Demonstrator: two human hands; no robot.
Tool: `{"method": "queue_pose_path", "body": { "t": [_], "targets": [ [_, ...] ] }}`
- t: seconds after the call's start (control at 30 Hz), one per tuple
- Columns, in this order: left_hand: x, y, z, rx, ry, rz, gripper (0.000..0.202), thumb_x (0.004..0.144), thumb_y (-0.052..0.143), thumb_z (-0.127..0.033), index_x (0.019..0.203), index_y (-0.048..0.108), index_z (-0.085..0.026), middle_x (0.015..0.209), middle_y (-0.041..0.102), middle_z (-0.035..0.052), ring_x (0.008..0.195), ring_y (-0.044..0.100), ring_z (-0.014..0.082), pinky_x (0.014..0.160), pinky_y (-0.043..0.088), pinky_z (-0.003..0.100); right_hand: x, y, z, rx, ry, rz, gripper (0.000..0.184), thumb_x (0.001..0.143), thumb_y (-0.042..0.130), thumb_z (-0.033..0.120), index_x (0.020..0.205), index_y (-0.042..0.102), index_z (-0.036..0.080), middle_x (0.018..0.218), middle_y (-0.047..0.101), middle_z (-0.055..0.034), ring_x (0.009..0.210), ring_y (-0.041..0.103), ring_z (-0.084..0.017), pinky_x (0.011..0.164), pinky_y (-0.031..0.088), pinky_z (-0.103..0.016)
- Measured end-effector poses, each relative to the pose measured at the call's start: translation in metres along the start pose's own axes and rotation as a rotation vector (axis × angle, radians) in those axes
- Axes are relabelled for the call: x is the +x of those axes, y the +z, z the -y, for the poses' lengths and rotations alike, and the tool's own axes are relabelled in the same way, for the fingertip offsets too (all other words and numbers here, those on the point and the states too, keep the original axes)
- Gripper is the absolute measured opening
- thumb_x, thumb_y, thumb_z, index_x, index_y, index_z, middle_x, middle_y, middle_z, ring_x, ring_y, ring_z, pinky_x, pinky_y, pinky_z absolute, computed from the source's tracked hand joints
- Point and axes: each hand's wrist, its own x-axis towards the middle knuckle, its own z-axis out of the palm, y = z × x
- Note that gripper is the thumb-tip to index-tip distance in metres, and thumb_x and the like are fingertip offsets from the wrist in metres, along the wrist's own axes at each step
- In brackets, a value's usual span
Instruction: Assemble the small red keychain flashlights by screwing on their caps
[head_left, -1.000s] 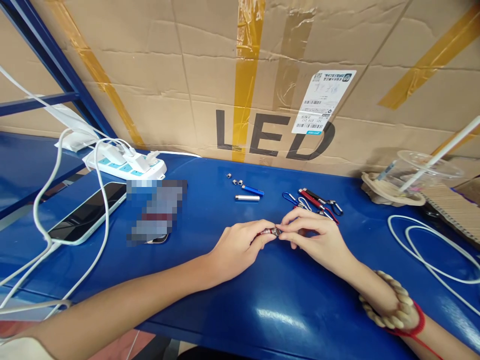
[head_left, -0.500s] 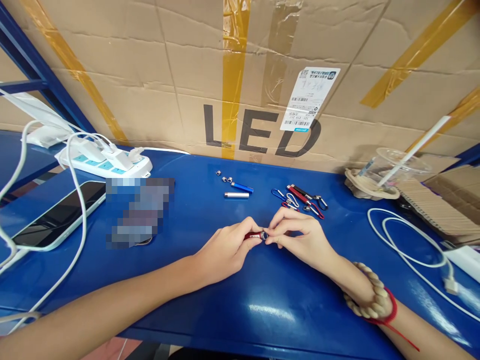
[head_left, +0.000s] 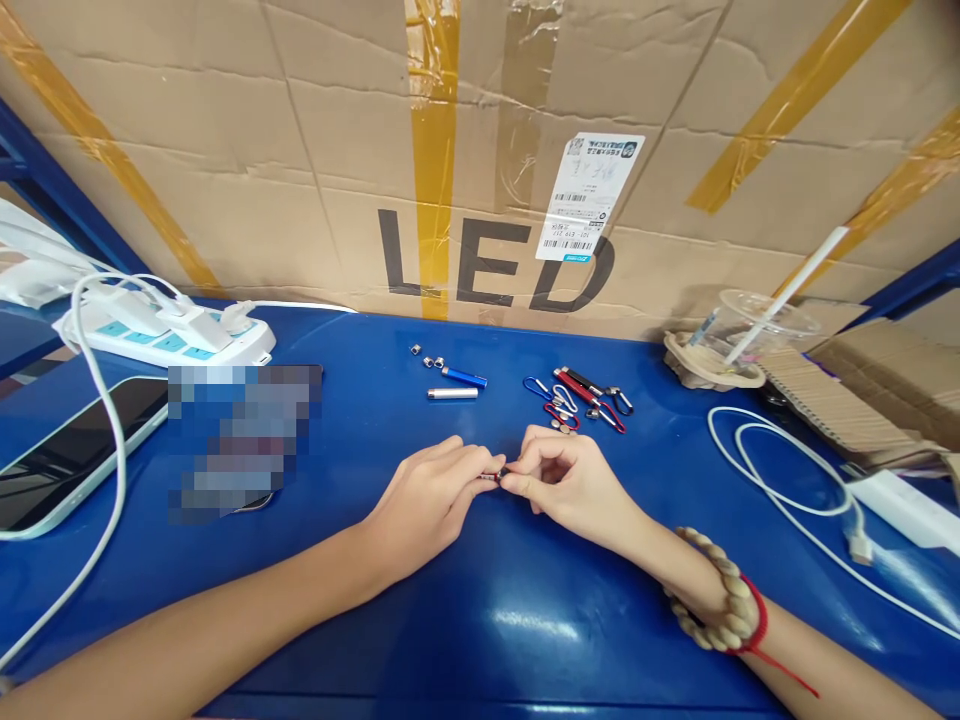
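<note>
A small red mini flashlight tube [head_left: 487, 477] lies mostly hidden in my left hand [head_left: 431, 493], whose thumb and fingers are closed round it. At its dark metal end [head_left: 502, 476], the thumb and forefinger of my right hand [head_left: 574, 482] pinch together, and the hands nearly meet. Whether that end is a separate cap I cannot tell. Beyond my hands lie a silver tube [head_left: 453, 394], a blue tube [head_left: 465, 377] and small metal caps [head_left: 428, 362]. Further right, red and black mini flashlights [head_left: 577, 385] lie with coloured carabiner clips [head_left: 564, 400].
A power strip [head_left: 172, 340] with plugs and cables stands at the left, near a phone [head_left: 82, 450] and a blurred-out object [head_left: 247, 440]. At the right are a plastic cup [head_left: 765, 325], a coiled white cable [head_left: 780, 490] and cardboard [head_left: 840, 400]. A large carton [head_left: 322, 150] backs the blue table [head_left: 525, 640].
My view has shifted slightly right, so everything appears further left. My left fingers now cover more of the red tube, and the right pinch has closed over its metal end.
</note>
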Motion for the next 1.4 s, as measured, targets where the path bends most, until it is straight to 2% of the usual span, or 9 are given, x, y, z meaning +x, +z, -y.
{"method": "queue_pose_path", "body": {
  "t": [0.27, 0.43, 0.57, 0.77, 0.9, 1.2, 1.4],
  "targets": [
    [0.001, -0.001, 0.001, 0.012, 0.026, -0.011, 0.023, 0.089, 0.039, -0.021, 0.107, 0.054, -0.020, 0.095, 0.065, -0.0002, 0.073, 0.053, 0.0128, 0.070, 0.044, 0.025, 0.001, 0.000, -0.003, 0.065, 0.077, -0.012, 0.026, 0.064, 0.070, 0.030, 0.053, 0.052, 0.015, 0.060, 0.047, 0.0042, 0.037, 0.046, -0.004, 0.037, 0.034, -0.018],
    [0.004, 0.000, 0.003, -0.018, 0.003, -0.013, 0.023, 0.089, 0.041, -0.021, 0.106, 0.055, -0.020, 0.090, 0.066, -0.0014, 0.072, 0.052, 0.0127, 0.070, 0.044, 0.025, 0.004, -0.005, -0.005, 0.038, 0.095, 0.005, 0.024, 0.065, 0.069, 0.033, 0.057, 0.056, 0.014, 0.056, 0.047, 0.0044, 0.037, 0.048, -0.005, 0.037, 0.035, -0.018],
    [0.006, 0.000, 0.004, -0.055, -0.042, 0.013, 0.022, 0.088, 0.042, -0.022, 0.105, 0.056, -0.022, 0.095, 0.066, -0.0024, 0.076, 0.054, 0.0128, 0.073, 0.044, 0.025, 0.006, -0.007, -0.007, 0.007, 0.082, 0.003, 0.023, 0.067, 0.067, 0.034, 0.060, 0.058, 0.014, 0.061, 0.051, 0.0031, 0.039, 0.049, -0.005, 0.039, 0.035, -0.018],
    [0.007, -0.001, 0.004, -0.086, -0.124, 0.065, 0.022, 0.088, 0.042, -0.023, 0.106, 0.055, -0.023, 0.097, 0.065, -0.0026, 0.082, 0.055, 0.0131, 0.077, 0.044, 0.025, 0.007, -0.007, -0.011, -0.067, 0.040, -0.011, 0.024, 0.069, 0.065, 0.036, 0.062, 0.059, 0.014, 0.067, 0.055, 0.0005, 0.040, 0.050, -0.005, 0.040, 0.037, -0.019],
    [0.007, -0.002, 0.002, -0.092, -0.181, 0.082, 0.021, 0.088, 0.042, -0.024, 0.104, 0.056, -0.023, 0.092, 0.065, -0.0015, 0.083, 0.055, 0.0135, 0.076, 0.045, 0.025, 0.006, -0.006, -0.012, -0.162, -0.027, -0.043, 0.022, 0.071, 0.063, 0.036, 0.065, 0.061, 0.015, 0.066, 0.055, 0.0000, 0.042, 0.050, -0.006, 0.042, 0.038, -0.020],
    [0.007, -0.002, 0.002, -0.114, -0.261, 0.034, 0.018, 0.088, 0.040, -0.025, 0.098, 0.055, -0.024, 0.090, 0.062, -0.0003, 0.084, 0.057, 0.0137, 0.074, 0.046, 0.025, 0.005, -0.010, -0.007, -0.396, -0.096, -0.085, 0.022, 0.070, 0.065, 0.039, 0.081, 0.068, 0.021, 0.069, 0.060, -0.0002, 0.046, 0.050, -0.007, 0.044, 0.041, -0.019],
    [0.006, 0.003, 0.006, -0.200, -0.312, 0.037, 0.015, 0.086, 0.042, -0.027, 0.096, 0.053, -0.024, 0.092, 0.060, -0.0003, 0.084, 0.056, 0.0134, 0.075, 0.045, 0.025, 0.008, -0.013, -0.009, -0.397, -0.129, -0.034, 0.018, 0.074, 0.063, 0.035, 0.071, 0.067, 0.018, 0.064, 0.059, 0.0002, 0.044, 0.048, -0.006, 0.045, 0.041, -0.020]
  ]
}}
